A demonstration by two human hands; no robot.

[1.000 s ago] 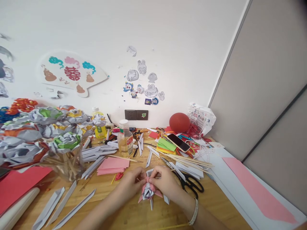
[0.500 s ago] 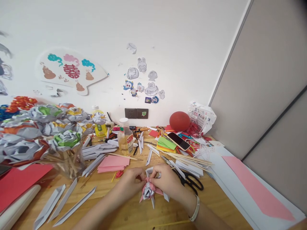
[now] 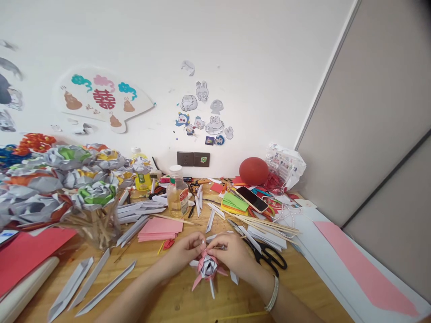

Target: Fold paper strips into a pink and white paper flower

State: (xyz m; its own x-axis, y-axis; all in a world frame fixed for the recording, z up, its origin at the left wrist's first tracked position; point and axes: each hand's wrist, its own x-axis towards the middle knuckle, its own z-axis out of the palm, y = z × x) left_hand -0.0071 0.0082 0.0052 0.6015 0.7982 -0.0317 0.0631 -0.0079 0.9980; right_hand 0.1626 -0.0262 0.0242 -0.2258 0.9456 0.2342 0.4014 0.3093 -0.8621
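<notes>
A pink and white folded paper flower (image 3: 208, 266) is held just above the wooden table, its pointed petals spread outward. My left hand (image 3: 189, 251) pinches its upper left edge between thumb and fingers. From the other side my right hand (image 3: 229, 252) pinches the pink paper at the top, the fingertips of both hands almost meeting. White petal tips stick out behind and below my right hand, which hides part of the flower. Black-handled scissors (image 3: 269, 258) lie to the right of my right hand. A stack of pink paper (image 3: 160, 229) lies beyond my left hand.
Finished paper flowers (image 3: 97, 193) on sticks stand at the left. Folded white strips (image 3: 106, 287) lie at front left. A glue bottle (image 3: 177, 193), a phone (image 3: 252, 199), wooden sticks (image 3: 266, 223) and a red balloon (image 3: 253, 171) sit toward the wall. White board (image 3: 332, 255) runs along the right.
The flower has turned and tilted in my hands, so its white centre and lower petals show more. Both hands keep pinching it. The whole view has shifted slightly.
</notes>
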